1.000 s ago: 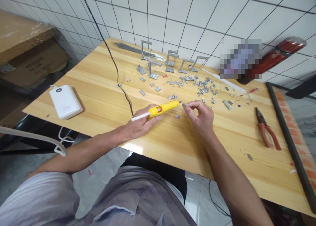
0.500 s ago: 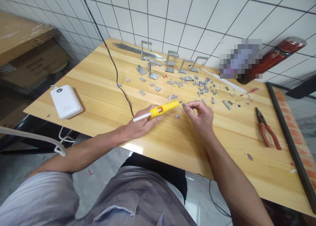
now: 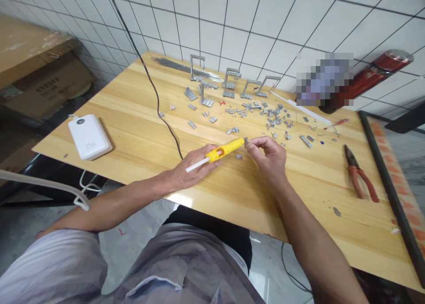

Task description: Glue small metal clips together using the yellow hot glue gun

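The left hand (image 3: 189, 173) is closed around a yellow glue gun (image 3: 224, 149), which lies near the front middle of the wooden table (image 3: 139, 131). The long axis of the gun runs from about 8 o'clock to 2 o'clock: the white glue stick (image 3: 196, 164) comes out at the 8 o'clock end, and the dark nozzle points to 2 o'clock. The right hand (image 3: 268, 160) is just at the nozzle; its thumb and index finger are pinched on a small grey metal piece (image 3: 247, 141), and the other fingers are curled in. This piece meets the tip of the gun, as far as one can see. At 12 o'clock from the hands, many small metal clips (image 3: 272, 118) are scattered, and behind them some bent metal frames (image 3: 229, 80) stand near the wall. Red-handled pliers (image 3: 358, 177) lie at 3 o'clock, well apart. A white power bank (image 3: 89, 136) lies at 9 o'clock. A black cable (image 3: 156, 95) crosses the table. The wall (image 3: 265, 16) has white tiles.
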`<state>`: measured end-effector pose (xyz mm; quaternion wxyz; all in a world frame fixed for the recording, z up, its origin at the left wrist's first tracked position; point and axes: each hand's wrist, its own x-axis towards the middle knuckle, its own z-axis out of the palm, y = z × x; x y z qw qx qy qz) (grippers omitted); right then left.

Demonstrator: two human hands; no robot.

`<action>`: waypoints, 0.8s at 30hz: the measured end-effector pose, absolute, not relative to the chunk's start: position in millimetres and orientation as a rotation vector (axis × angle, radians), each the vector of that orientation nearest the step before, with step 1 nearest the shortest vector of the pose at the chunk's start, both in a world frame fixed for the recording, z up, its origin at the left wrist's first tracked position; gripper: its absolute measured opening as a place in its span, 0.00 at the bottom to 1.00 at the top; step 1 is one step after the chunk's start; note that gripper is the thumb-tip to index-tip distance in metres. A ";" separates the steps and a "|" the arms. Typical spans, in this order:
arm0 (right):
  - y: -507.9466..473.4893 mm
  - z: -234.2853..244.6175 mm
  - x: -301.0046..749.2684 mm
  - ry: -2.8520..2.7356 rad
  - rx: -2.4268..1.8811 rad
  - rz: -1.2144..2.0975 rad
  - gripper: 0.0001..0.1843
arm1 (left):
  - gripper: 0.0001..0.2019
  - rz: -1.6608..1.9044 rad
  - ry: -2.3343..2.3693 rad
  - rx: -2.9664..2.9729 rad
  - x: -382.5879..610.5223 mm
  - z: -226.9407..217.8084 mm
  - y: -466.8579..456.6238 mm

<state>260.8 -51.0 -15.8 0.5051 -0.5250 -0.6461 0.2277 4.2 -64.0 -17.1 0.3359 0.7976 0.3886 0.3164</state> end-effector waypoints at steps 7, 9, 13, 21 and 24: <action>-48.4 -15.6 260.1 -1.536 -1.288 0.585 0.04 | 0.20 0.794 1.010 2.034 1.4 -21.3 -59.3; -47.9 -16.7 261.4 -1.514 -1.280 0.600 0.05 | 0.24 0.779 1.066 2.015 1.6 -19.4 -59.1; -48.1 -17.8 262.9 -1.480 -1.256 0.633 0.05 | 0.28 0.753 1.125 1.992 2.5 -16.0 -59.5; -47.7 -15.9 262.0 -1.485 -1.252 0.629 0.04 | 0.19 0.797 0.990 2.046 1.3 -22.8 -58.5; -47.6 -15.9 261.8 -1.488 -1.263 0.613 0.04 | 0.16 0.814 0.979 2.079 -0.1 -24.7 -57.6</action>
